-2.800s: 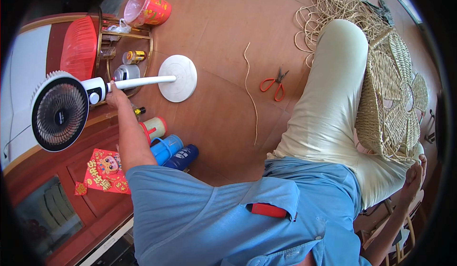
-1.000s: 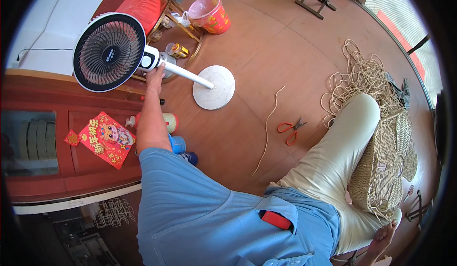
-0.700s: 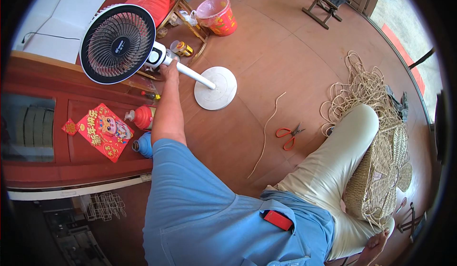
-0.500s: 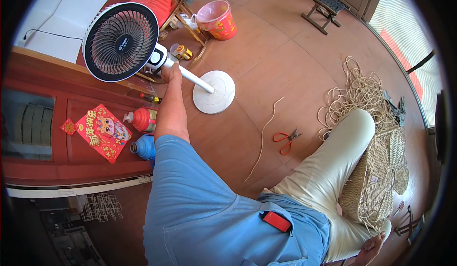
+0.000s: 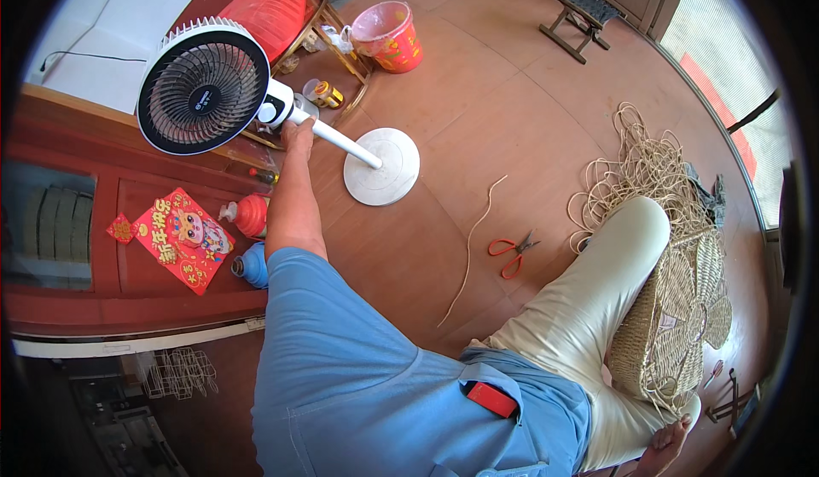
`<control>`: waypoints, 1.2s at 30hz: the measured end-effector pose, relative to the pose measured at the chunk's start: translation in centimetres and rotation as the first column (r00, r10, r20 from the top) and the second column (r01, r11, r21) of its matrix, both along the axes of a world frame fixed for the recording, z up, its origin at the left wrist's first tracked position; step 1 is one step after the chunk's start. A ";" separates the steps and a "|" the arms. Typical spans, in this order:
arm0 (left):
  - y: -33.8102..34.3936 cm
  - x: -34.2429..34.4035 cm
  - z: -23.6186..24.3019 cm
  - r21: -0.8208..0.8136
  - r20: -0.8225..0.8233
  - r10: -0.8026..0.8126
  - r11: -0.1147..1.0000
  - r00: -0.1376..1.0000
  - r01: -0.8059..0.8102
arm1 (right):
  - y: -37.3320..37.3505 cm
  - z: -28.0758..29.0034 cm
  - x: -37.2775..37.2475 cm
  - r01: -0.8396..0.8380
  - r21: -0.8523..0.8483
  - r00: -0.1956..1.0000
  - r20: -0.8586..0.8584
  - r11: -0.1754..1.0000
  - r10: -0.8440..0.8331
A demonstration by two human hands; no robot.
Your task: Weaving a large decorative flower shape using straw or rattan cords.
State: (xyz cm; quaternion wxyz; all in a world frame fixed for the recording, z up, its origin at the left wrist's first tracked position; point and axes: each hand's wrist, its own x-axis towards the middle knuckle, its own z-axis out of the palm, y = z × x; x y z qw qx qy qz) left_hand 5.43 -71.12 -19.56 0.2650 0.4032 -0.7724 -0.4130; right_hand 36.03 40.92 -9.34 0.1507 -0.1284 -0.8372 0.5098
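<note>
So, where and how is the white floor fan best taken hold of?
Probably by the slim white pole, just below the head, coming from the person's side, where the left hand is. The pole is narrow and straight, easy to wrap fingers around; the head and round base are much wider.

Brt upper R, dim btm L, fisheye

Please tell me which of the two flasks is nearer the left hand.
The red flask: it is closer to the left hand, while the blue flask is down beside the sleeve.
</note>
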 end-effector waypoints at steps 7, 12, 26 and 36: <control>-2.0 0.2 -4.7 0.231 0.088 -0.009 0.973 0.996 -0.012 | -2.1 -0.3 0.2 0.364 -0.711 0.929 0.232 0.602 -0.287; 22.4 -0.2 -3.4 0.377 -0.020 -0.429 0.834 0.903 0.404 | -7.4 2.9 0.1 0.306 -0.629 0.947 0.277 0.715 -0.162; 75.7 11.4 12.9 -0.505 0.001 -0.911 -0.355 -0.411 0.786 | -9.1 3.7 4.8 0.527 -0.503 0.844 0.220 0.685 -0.488; 78.2 12.4 11.1 -0.579 0.199 -0.892 -0.441 -0.405 0.686 | -3.6 1.3 13.3 0.718 -0.539 0.612 0.187 0.441 -0.768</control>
